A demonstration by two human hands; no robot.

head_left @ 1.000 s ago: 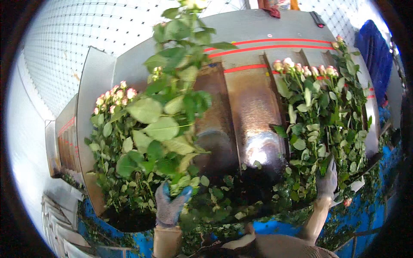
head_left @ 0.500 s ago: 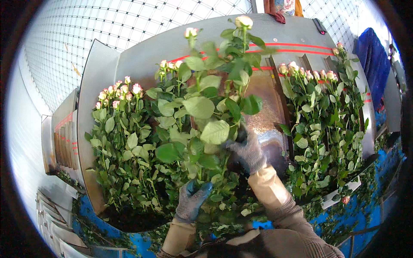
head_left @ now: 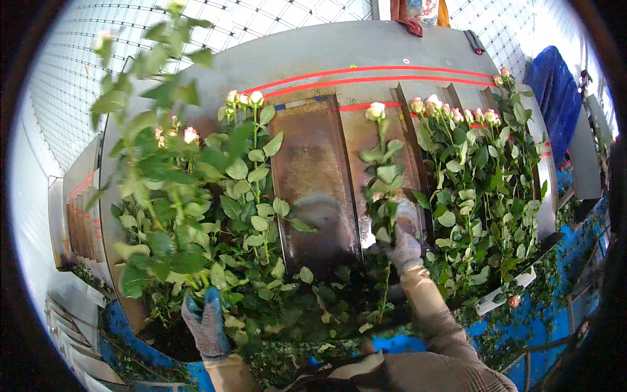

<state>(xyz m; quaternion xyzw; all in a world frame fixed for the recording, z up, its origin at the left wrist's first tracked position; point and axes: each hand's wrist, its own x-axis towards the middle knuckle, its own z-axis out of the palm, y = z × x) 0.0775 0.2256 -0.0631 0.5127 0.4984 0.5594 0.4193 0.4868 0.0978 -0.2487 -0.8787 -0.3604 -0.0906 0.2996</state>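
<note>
Moved apart, both hands (head_left: 208, 325) hold roses (head_left: 386, 174) extending beyond them.

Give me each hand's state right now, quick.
Left hand: closed around the lower stems of several roses.
Right hand: appears closed on the stem of a single rose.

Far right, a crumpled blue sheet (head_left: 552, 98); far centre, a multicoloured cloth (head_left: 426, 10); far left, a white grid-patterned wall (head_left: 274, 29); near left, a grey rack (head_left: 73, 345).
</note>
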